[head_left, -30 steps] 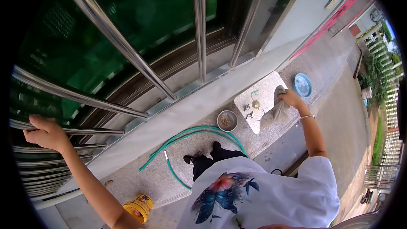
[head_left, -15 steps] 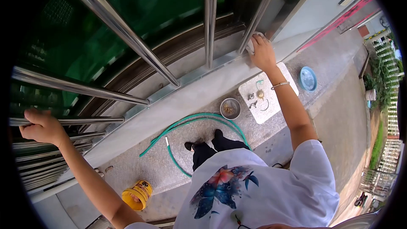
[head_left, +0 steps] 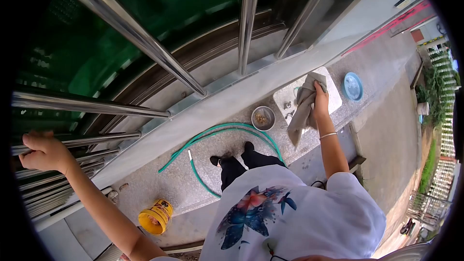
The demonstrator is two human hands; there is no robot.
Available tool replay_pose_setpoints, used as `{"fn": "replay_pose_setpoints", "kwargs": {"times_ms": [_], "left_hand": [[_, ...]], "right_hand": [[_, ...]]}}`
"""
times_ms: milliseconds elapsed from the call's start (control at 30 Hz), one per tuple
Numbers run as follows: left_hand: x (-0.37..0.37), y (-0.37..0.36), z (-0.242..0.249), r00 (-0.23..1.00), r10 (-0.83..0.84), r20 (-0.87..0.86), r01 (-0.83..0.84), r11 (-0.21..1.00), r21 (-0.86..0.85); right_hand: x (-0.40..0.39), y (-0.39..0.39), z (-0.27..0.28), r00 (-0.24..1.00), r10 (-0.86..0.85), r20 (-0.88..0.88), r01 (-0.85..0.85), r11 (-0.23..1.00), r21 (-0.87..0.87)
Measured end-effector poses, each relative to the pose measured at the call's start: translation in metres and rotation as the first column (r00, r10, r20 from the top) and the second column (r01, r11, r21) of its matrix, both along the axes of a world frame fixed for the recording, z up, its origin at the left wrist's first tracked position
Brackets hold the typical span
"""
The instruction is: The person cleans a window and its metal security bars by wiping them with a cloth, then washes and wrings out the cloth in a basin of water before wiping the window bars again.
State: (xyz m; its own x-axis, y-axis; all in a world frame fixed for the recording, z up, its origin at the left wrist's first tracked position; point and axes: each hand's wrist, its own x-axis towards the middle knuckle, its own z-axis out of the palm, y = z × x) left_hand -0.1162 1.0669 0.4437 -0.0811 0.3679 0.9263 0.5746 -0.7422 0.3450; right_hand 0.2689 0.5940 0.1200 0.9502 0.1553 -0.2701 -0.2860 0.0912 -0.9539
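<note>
Grey-brown cloth (head_left: 303, 108) hangs loosely from my right hand (head_left: 321, 100), whose fingers are closed on its upper part. It is held out over a white tabletop (head_left: 330, 79) and hides part of the small items there. Far to the left, my left hand (head_left: 47, 151) is wrapped round one of the shiny metal window bars (head_left: 101, 138). More bars (head_left: 140, 34) stand in a row on a metal sill rail (head_left: 224, 83), in front of a dark green window (head_left: 159, 0).
On the ground below lie a green hose (head_left: 220, 128), a metal bowl (head_left: 267, 124) with scraps in it and a yellow bucket (head_left: 163, 208). A light blue basin (head_left: 346, 88) is beyond the white tabletop. A white wall (head_left: 159, 137) runs under the sill.
My right hand has come away from the foot of the right-hand bar and moved down towards me, the cloth now hanging open. My left hand stays on its bar.
</note>
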Motion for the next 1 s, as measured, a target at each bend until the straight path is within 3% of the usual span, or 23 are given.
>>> {"fn": "replay_pose_setpoints", "kwargs": {"times_ms": [33, 100, 133, 167, 200, 267, 400, 467, 600, 667, 767, 900, 1000], "left_hand": [[-0.004, 0.002, 0.001, 0.999, -0.036, -0.026, 0.035, 0.999, -0.03], [0.007, -0.007, 0.004, 0.996, -0.09, -0.013, 0.09, 0.996, 0.011], [0.01, -0.01, 0.005, 0.99, -0.141, 0.002, 0.141, 0.988, 0.059], [0.008, -0.008, 0.005, 0.99, -0.138, -0.003, 0.138, 0.989, 0.055], [0.005, -0.006, 0.005, 0.989, -0.145, -0.018, 0.146, 0.988, 0.058], [-0.001, 0.001, 0.003, 0.989, -0.145, -0.039, 0.147, 0.987, 0.056], [-0.009, 0.008, 0.002, 0.997, -0.069, -0.032, 0.071, 0.997, 0.044], [-0.008, 0.009, 0.001, 0.998, -0.043, -0.041, 0.043, 0.999, 0.021], [0.003, -0.006, 0.001, 0.998, 0.039, -0.058, -0.037, 0.999, 0.035], [0.004, -0.008, -0.001, 0.997, 0.045, -0.056, -0.043, 0.998, 0.043], [0.001, -0.004, -0.003, 1.0, -0.019, -0.012, 0.019, 1.0, -0.014], [0.013, -0.023, 0.0, 0.986, -0.138, 0.091, 0.144, 0.987, -0.066], [0.012, -0.019, 0.0, 0.957, -0.267, 0.116, 0.27, 0.963, -0.007]], "right_hand": [[-0.004, 0.014, 0.026, 0.994, 0.001, 0.109, -0.009, 0.997, 0.08], [-0.011, 0.049, 0.081, 0.945, 0.16, 0.285, -0.188, 0.979, 0.074], [0.003, 0.062, 0.078, 0.787, 0.266, 0.557, -0.157, 0.959, -0.237], [0.02, 0.075, 0.074, 0.548, 0.429, 0.718, -0.021, 0.865, -0.501], [0.028, 0.084, 0.065, 0.548, 0.432, 0.716, -0.025, 0.864, -0.502], [0.036, 0.1, 0.051, 0.297, 0.6, 0.743, 0.325, 0.668, -0.67], [0.022, 0.103, 0.042, 0.326, 0.539, 0.777, 0.295, 0.722, -0.625], [0.007, 0.097, 0.041, 0.315, 0.53, 0.788, 0.11, 0.804, -0.584], [-0.025, 0.1, 0.045, 0.365, 0.44, 0.82, 0.162, 0.838, -0.522], [-0.049, 0.099, 0.045, 0.509, 0.458, 0.729, 0.07, 0.822, -0.565], [-0.085, 0.116, 0.052, 0.352, 0.591, 0.726, 0.026, 0.769, -0.639], [-0.065, 0.149, 0.065, 0.302, 0.486, 0.82, 0.173, 0.818, -0.549], [-0.045, 0.166, 0.067, 0.312, 0.64, 0.703, 0.173, 0.689, -0.704]]}}
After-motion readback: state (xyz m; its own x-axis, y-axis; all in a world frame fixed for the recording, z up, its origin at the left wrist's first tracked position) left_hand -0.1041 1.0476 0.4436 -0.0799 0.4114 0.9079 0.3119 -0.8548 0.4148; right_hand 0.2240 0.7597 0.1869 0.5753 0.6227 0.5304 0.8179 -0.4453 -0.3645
